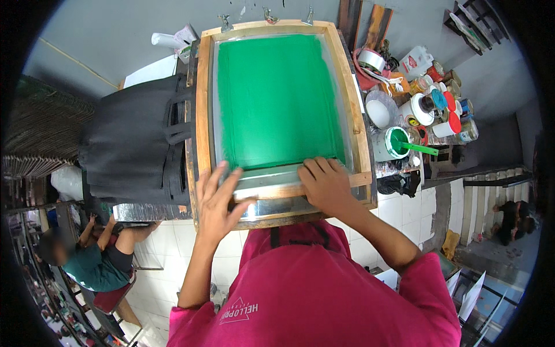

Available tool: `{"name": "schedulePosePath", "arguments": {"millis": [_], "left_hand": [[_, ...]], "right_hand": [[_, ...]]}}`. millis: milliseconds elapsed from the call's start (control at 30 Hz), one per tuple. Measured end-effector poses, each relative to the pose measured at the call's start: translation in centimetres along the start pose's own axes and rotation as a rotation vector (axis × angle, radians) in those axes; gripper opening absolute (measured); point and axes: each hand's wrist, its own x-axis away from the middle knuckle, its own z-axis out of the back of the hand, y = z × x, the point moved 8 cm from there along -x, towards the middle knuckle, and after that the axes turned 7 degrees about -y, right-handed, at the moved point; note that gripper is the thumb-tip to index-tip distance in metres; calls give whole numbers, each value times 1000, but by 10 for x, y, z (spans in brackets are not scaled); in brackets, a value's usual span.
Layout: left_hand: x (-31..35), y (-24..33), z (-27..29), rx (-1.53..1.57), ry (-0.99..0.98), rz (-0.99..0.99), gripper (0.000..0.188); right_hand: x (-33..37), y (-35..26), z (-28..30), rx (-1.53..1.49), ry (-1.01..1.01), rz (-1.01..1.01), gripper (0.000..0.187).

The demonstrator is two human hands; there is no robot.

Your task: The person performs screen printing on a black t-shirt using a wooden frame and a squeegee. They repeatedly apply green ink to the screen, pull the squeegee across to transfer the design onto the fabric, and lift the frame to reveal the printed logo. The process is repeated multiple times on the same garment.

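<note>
A wooden-framed printing screen (202, 110) lies before me, its mesh covered with bright green ink (277, 98). Along the near end of the ink runs a long pale bar with a dark edge, which looks like a squeegee (269, 176). My right hand (325, 184) is closed over the right end of this bar, fingers together; the fingertips' underside is hidden. Over the near left corner of the frame is my left hand (215, 202), slightly blurred, fingers spread and holding nothing. Part of a board (277, 208) shows beneath the frame's near side.
Black fabric bags (136, 144) are stacked at the left. On the right are a tub of green ink (393, 144) with a green stirrer (419, 148) and several jars (451, 124). Metal clamps (270, 16) line the screen's far side. A seated person (95, 263) is at lower left.
</note>
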Motion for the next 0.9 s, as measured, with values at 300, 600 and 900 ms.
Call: {"name": "schedulePosePath", "arguments": {"millis": [300, 600, 900], "left_hand": [[41, -16, 38, -390, 436, -70, 138], [-85, -72, 100, 307, 589, 223, 68], [-67, -221, 19, 516, -85, 762, 68]], "right_hand": [[-11, 2, 84, -103, 278, 43, 30], [-137, 45, 267, 104, 386, -18, 22], [-228, 96, 332, -79, 412, -10, 34]]}}
